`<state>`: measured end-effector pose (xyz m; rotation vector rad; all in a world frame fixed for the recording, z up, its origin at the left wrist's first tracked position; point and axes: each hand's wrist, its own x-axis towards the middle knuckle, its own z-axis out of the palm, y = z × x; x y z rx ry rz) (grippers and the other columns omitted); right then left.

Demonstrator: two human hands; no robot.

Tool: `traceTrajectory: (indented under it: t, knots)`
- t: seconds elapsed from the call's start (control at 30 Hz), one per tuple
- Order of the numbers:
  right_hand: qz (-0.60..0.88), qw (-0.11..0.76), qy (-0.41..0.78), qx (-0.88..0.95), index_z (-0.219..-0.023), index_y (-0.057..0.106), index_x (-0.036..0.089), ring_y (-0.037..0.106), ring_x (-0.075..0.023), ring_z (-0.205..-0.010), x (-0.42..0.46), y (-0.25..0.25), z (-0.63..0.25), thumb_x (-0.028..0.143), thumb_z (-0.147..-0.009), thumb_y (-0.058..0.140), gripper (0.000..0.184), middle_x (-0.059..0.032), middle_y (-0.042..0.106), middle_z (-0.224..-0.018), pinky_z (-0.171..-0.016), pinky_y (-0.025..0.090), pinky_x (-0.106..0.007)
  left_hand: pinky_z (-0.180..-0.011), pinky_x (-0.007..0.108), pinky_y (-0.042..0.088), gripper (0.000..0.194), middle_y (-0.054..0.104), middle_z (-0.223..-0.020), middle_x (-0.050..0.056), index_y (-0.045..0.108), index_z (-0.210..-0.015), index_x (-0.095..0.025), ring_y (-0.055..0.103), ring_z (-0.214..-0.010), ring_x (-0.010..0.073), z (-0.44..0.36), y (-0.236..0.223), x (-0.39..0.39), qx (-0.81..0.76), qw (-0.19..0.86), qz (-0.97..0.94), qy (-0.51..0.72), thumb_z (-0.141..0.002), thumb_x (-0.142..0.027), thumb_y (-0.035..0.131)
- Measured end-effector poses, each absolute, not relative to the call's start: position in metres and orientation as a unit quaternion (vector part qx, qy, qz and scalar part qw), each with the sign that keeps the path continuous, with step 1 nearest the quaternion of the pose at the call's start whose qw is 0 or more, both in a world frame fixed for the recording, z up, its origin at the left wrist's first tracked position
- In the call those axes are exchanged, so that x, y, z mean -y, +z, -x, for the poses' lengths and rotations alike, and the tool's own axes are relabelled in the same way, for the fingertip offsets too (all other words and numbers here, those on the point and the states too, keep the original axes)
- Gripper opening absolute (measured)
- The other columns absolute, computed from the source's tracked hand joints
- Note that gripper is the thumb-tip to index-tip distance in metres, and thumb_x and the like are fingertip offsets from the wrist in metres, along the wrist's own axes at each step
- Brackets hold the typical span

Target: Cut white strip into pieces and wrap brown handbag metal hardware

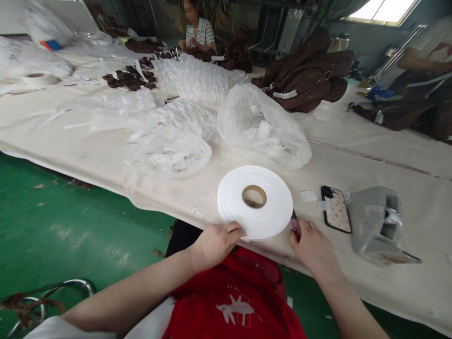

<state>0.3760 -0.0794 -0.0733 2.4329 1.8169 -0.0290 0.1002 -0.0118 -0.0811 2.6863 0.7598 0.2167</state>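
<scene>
Cream cloth-covered table [106, 160], green floor [106, 240]; left hand [215, 241] pinching white roll [229, 200], right [312, 240] gripping snips [295, 225].

Roll [231, 202] is flat at front edge of table [106, 174], phone [339, 214] to its R, dispenser [365, 221] R of phone. Behind roll, L bag [139, 155] & R bag [291, 141], w/ slips [263, 129] in both. Bubble wrap [197, 80] farther back, btwn straps [129, 79] (L) & fabric pile [303, 77] (R); person [200, 35] at far side.
</scene>
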Motion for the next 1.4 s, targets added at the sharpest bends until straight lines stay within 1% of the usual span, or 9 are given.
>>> traceTrajectory:
  t: [0.07, 0.17, 0.3, 0.4, 0.5, 0.6, 0.8, 1.2, 1.4]
  knots:
    - [-0.798, 0.054, -0.011, -0.600, -0.115, 0.054, 0.007, 0.066, -0.0262, -0.076, 0.076, -0.076, -0.373, 0.019, -0.088, 0.042, 0.033, -0.0175, 0.066, -0.098, -0.068, 0.047, -0.035, -0.072, 0.029, 0.056, 0.030, 0.063, -0.116, 0.007, 0.056, -0.118, -0.020, 0.067, -0.087, 0.0187, -0.102, -0.076, 0.013, -0.270, 0.151, -0.950, 0.031, -0.093, -0.012, 0.042]
    - [-0.813, 0.012, -0.052, -0.580, -0.111, 0.058, 0.009, 0.067, -0.0265, -0.080, 0.077, -0.071, -0.383, 0.016, -0.088, 0.037, 0.032, -0.0164, 0.069, -0.095, -0.071, 0.048, -0.035, -0.072, 0.030, 0.056, 0.038, 0.061, -0.120, 0.010, 0.053, -0.123, -0.018, 0.066, -0.092, 0.0209, -0.103, -0.072, 0.014, -0.265, 0.145, -0.953, -0.009, -0.088, -0.006, 0.045]
    - [-0.829, -0.131, -0.097, -0.534, -0.121, 0.057, 0.019, 0.067, -0.0238, -0.079, 0.086, -0.038, -0.396, 0.028, -0.093, 0.034, 0.037, -0.0068, 0.071, -0.089, -0.070, 0.048, -0.032, -0.074, 0.028, 0.055, 0.034, 0.062, -0.115, 0.006, 0.056, -0.119, -0.022, 0.066, -0.089, 0.0178, -0.102, -0.075, 0.008, -0.252, 0.193, -0.948, 0.006, -0.091, -0.009, 0.042]
    - [-0.798, -0.162, -0.163, -0.558, -0.122, 0.057, 0.023, 0.066, -0.0222, -0.074, 0.092, -0.006, -0.383, 0.040, -0.095, 0.036, 0.038, -0.0036, 0.070, -0.084, -0.063, 0.045, -0.029, -0.077, 0.027, 0.054, 0.030, 0.062, -0.112, 0.004, 0.061, -0.115, -0.023, 0.066, -0.087, 0.0172, -0.103, -0.075, 0.002, -0.249, 0.242, -0.937, 0.037, -0.093, -0.015, 0.043]
    - [-0.727, -0.114, -0.233, -0.636, -0.099, 0.062, 0.023, 0.063, -0.0201, -0.073, 0.093, 0.014, -0.355, 0.046, -0.098, 0.030, 0.039, -0.0028, 0.069, -0.079, -0.063, 0.041, -0.028, -0.080, 0.027, 0.053, 0.027, 0.062, -0.112, 0.003, 0.065, -0.113, -0.024, 0.066, -0.089, 0.0176, -0.105, -0.073, -0.001, -0.259, 0.270, -0.926, 0.054, -0.092, -0.020, 0.049]
    - [-0.680, -0.011, -0.225, -0.698, -0.081, 0.061, 0.024, 0.062, -0.0181, -0.066, 0.089, 0.017, -0.329, 0.043, -0.097, 0.037, 0.035, -0.0005, 0.067, -0.071, -0.059, 0.035, -0.028, -0.082, 0.026, 0.052, 0.025, 0.063, -0.111, 0.002, 0.067, -0.111, -0.025, 0.065, -0.093, 0.0170, -0.106, -0.071, -0.001, -0.265, 0.291, -0.917, 0.066, -0.090, -0.022, 0.053]
    - [-0.639, 0.129, -0.145, -0.744, -0.077, 0.068, 0.025, 0.065, -0.0200, -0.064, 0.074, 0.018, -0.307, 0.039, -0.089, 0.052, 0.025, -0.0022, 0.071, -0.071, -0.053, 0.029, -0.028, -0.081, 0.025, 0.051, 0.024, 0.063, -0.108, 0.002, 0.069, -0.102, -0.024, 0.065, -0.089, 0.0155, -0.105, -0.068, 0.001, -0.271, 0.315, -0.907, 0.071, -0.085, -0.015, 0.055]
    - [-0.612, 0.191, -0.118, -0.759, -0.073, 0.071, 0.019, 0.068, -0.0251, -0.065, 0.057, 0.018, -0.283, 0.037, -0.085, 0.055, 0.027, -0.0100, 0.071, -0.069, -0.054, 0.039, -0.029, -0.083, 0.025, 0.051, 0.023, 0.061, -0.110, 0.003, 0.069, -0.101, -0.023, 0.065, -0.090, 0.0154, -0.099, -0.070, 0.005, -0.265, 0.335, -0.900, 0.091, -0.087, -0.016, 0.054]
    - [-0.589, 0.217, -0.094, -0.773, -0.072, 0.072, 0.016, 0.069, -0.0275, -0.066, 0.052, 0.019, -0.270, 0.031, -0.083, 0.054, 0.026, -0.0131, 0.070, -0.067, -0.054, 0.043, -0.030, -0.081, 0.027, 0.051, 0.023, 0.062, -0.108, 0.003, 0.068, -0.103, -0.024, 0.065, -0.091, 0.0178, -0.098, -0.073, 0.007, -0.250, 0.303, -0.916, 0.085, -0.087, -0.017, 0.053]
